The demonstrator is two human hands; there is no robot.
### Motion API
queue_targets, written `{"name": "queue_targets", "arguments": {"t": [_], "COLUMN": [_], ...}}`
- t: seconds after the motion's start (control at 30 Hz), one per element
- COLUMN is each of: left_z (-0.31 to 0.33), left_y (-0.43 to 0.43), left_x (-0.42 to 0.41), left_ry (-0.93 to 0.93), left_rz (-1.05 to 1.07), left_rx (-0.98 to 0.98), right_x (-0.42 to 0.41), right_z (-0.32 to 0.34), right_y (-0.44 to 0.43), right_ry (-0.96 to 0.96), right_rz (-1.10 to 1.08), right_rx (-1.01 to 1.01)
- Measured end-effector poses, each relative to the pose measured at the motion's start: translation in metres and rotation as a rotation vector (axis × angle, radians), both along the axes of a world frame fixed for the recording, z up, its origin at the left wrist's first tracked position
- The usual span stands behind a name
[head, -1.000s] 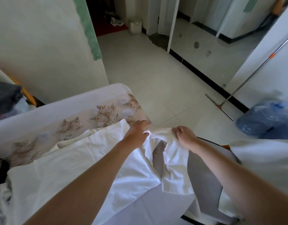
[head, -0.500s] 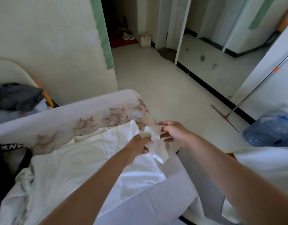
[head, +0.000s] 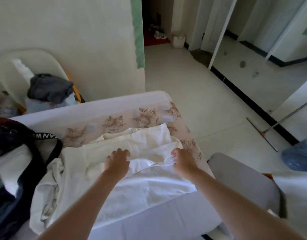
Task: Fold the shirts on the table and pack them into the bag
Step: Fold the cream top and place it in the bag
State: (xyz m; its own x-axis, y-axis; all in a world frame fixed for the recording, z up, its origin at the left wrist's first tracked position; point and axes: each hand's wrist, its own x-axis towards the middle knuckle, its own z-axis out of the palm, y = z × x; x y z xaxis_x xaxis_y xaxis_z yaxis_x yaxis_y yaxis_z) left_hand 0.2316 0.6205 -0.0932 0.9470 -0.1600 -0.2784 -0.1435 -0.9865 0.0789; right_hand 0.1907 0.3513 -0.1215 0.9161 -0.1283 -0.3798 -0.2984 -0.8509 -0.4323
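Sleeve (head: 141,164) now lowered onto the shirt (head: 149,184); left hand (head: 117,161) fingers spread flat beside it, right hand (head: 183,160) pinching the shirt's edge.

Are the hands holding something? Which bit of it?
The right hand pinches the white shirt at a folded edge. The left hand grips nothing; its spread fingers rest on the shirt.
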Motion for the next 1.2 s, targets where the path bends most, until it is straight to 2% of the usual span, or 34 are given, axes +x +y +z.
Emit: {"name": "queue_targets", "arguments": {"t": [0.1, 0.27, 0.37, 0.5, 0.6, 0.7, 0.8, 0.87, 0.93, 1.0, 1.07, 1.13, 1.2], "left_z": [-0.031, -0.054, -0.053, -0.047, -0.051, -0.054, -0.047, -0.032, -0.019, -0.01, -0.007, -0.017, -0.034], "left_y": [0.0, 0.021, 0.038, 0.057, 0.066, 0.068, 0.07, 0.071, 0.073, 0.076, 0.081, 0.084, 0.081], "left_x": [-0.02, -0.025, -0.02, -0.019, -0.019, -0.013, -0.004, 0.011, 0.037, 0.063, 0.08, 0.084, 0.073], "left_ry": [0.082, -0.138, -0.19, -0.156, -0.087, -0.225, -0.275, -0.298, -0.259, -0.274, -0.343, -0.385, -0.454], "left_rz": [-0.103, -0.124, -0.103, -0.196, -0.235, -0.222, -0.085, 0.079, 0.176, 0.145, 0.13, 0.094, -0.026], "left_rx": [-0.081, -0.248, -0.308, -0.351, -0.284, -0.3, -0.37, -0.323, -0.177, 0.019, 0.131, 0.128, 0.026], "right_x": [-0.006, 0.013, 0.035, 0.062, 0.08, 0.095, 0.105, 0.111, 0.116, 0.121, 0.125, 0.124, 0.113], "right_z": [-0.014, -0.026, -0.025, -0.012, 0.0, 0.003, -0.004, -0.013, -0.026, -0.035, -0.036, -0.034, -0.032], "right_y": [0.001, -0.003, -0.005, -0.002, 0.004, 0.011, 0.016, 0.014, 0.013, 0.013, 0.015, 0.016, 0.016], "right_ry": [-0.118, -0.394, -0.459, -0.498, -0.484, -0.446, -0.37, -0.418, -0.474, -0.524, -0.561, -0.608, -0.679], "right_rz": [0.038, 0.185, 0.227, 0.254, 0.189, 0.189, 0.183, 0.157, 0.183, 0.256, 0.292, 0.289, 0.293], "right_rx": [-0.055, -0.301, -0.359, -0.363, -0.417, -0.52, -0.592, -0.551, -0.484, -0.484, -0.52, -0.577, -0.588]}}
